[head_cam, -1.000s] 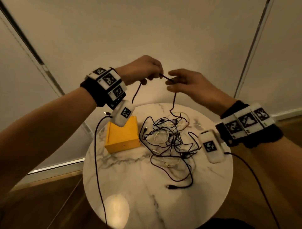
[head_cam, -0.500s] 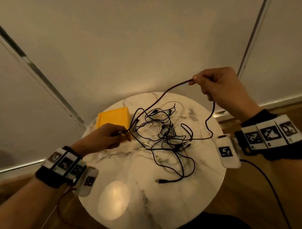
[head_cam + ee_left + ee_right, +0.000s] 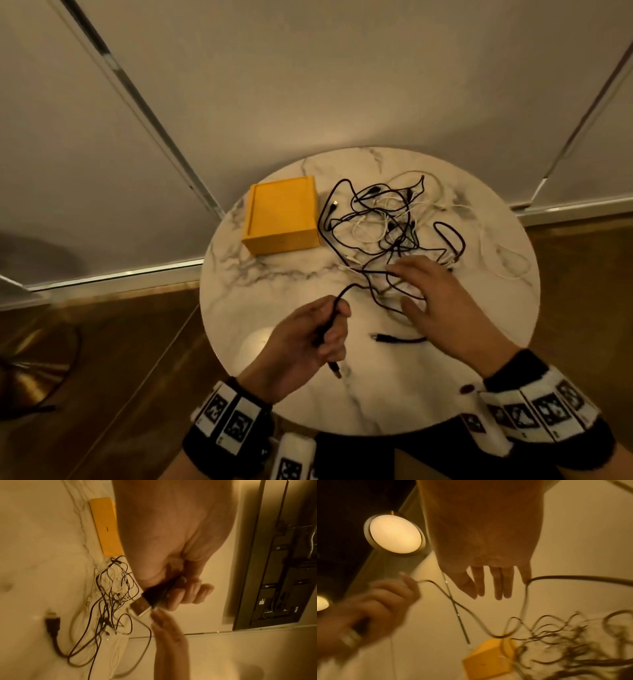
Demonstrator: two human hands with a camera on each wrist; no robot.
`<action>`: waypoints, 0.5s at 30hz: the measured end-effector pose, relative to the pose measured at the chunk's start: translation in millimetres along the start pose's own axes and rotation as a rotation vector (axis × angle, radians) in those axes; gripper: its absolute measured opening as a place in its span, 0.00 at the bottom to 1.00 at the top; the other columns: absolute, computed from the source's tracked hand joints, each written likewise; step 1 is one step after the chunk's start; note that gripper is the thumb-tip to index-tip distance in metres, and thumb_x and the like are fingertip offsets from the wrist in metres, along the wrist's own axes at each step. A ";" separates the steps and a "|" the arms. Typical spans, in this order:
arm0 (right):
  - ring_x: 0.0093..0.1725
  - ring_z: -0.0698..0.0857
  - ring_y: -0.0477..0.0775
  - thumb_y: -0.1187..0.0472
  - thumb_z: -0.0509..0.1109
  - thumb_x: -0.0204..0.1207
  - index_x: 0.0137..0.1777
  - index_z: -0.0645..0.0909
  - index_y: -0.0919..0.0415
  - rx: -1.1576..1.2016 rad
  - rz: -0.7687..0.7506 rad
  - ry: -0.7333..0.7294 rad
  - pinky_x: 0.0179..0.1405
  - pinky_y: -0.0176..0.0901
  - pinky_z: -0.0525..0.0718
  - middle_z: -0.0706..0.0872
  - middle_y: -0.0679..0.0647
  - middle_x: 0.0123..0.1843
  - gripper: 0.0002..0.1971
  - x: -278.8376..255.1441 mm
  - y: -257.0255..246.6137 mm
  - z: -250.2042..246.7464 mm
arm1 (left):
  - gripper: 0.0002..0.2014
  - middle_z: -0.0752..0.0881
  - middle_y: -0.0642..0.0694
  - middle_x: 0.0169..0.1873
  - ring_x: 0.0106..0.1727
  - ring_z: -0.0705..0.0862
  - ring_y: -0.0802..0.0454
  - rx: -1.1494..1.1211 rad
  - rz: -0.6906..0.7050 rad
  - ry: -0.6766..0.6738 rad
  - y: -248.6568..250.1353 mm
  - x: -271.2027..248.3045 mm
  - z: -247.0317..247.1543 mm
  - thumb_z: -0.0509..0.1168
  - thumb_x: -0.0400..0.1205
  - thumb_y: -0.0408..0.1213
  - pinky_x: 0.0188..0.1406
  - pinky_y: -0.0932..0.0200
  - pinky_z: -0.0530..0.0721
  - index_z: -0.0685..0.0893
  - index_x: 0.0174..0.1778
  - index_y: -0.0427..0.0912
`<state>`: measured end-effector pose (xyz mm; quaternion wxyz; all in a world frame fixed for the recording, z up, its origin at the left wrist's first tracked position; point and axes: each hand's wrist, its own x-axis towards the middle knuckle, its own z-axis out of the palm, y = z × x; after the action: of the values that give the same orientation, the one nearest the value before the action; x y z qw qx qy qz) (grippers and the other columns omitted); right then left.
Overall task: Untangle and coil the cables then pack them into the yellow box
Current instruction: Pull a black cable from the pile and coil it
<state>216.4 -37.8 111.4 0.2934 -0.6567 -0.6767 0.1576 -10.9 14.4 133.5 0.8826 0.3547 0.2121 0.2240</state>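
While the tangle of cables lies just right of the yellow box, the left hand grips a black cable near its plug and the right hand spreads flat, fingers straight, over the tangle's near edge. Both things sit on a round marble desk; beyond the box stand pale wall panels, below them a wooden floor.

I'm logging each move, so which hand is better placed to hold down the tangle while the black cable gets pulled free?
Probably the right hand: it lies open over the tangle, while the left hand already grips the black cable.
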 end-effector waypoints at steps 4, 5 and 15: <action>0.61 0.82 0.39 0.65 0.68 0.78 0.63 0.83 0.55 0.417 -0.061 -0.059 0.70 0.37 0.71 0.87 0.44 0.58 0.15 -10.4 -55.2 12.2 | 0.08 0.73 0.50 0.25 0.23 0.64 0.57 -0.054 -0.065 -0.040 -15.4 -0.6 7.3 0.62 0.83 0.38 0.27 0.63 0.64 0.82 0.48 0.38; 0.51 0.86 0.39 0.67 0.68 0.79 0.57 0.85 0.59 0.545 -0.010 -0.086 0.60 0.34 0.77 0.89 0.47 0.49 0.10 -12.1 -58.3 12.7 | 0.08 0.73 0.50 0.24 0.23 0.63 0.57 -0.104 -0.069 -0.061 -17.1 -2.6 6.3 0.61 0.83 0.38 0.27 0.62 0.63 0.82 0.48 0.37; 0.23 0.71 0.43 0.61 0.73 0.76 0.40 0.89 0.53 0.647 0.160 0.126 0.25 0.30 0.70 0.81 0.52 0.23 0.05 -8.3 -49.6 -2.3 | 0.16 0.70 0.50 0.21 0.21 0.62 0.59 0.070 -0.341 -0.135 -48.6 -26.0 12.6 0.54 0.85 0.45 0.27 0.64 0.63 0.81 0.43 0.38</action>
<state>177.9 -50.6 141.2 0.5146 -0.5890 -0.5183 0.3459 -13.3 -38.0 112.4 0.9071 0.3584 0.2171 0.0394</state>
